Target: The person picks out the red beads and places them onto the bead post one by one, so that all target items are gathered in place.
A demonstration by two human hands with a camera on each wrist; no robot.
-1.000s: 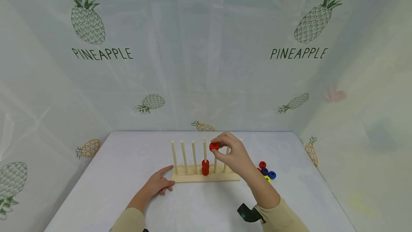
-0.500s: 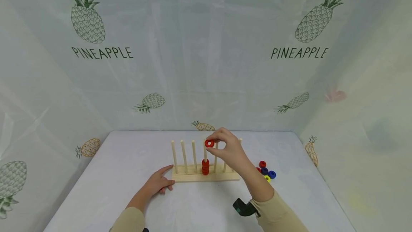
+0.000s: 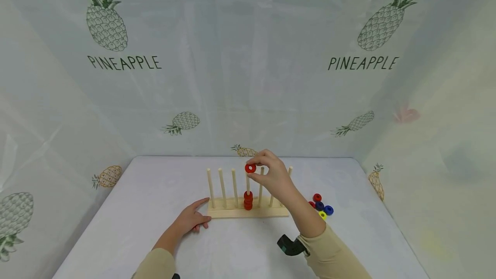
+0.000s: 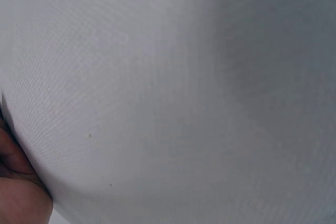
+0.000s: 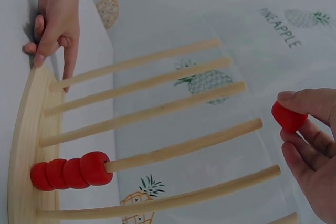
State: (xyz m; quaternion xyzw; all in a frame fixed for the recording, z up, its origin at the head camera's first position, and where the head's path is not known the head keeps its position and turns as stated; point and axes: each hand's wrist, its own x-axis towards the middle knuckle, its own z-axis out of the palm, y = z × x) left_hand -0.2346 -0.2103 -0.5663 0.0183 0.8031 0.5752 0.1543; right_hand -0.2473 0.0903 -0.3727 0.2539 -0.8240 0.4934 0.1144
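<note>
A wooden peg stand with a row of upright pegs sits on the table. Several red beads are stacked low on one middle peg. Between thumb and fingertips, my right hand pinches another red bead. The right wrist view shows this held bead apart from the tip of the peg that carries the stack, its hole not visible there. At the stand's left end, my left hand grips the base, thumb at the front edge and index finger along the back.
Loose beads lie right of the stand: a red bead, a dark blue bead, a blue bead and a yellow bead. Another red one is partly hidden. A pineapple-printed curtain surrounds the white table.
My right hand has moved left and slightly up with the red bead, to over the peg with the stack. The bead has turned so its hole faces the head camera. The left hand stays put.
</note>
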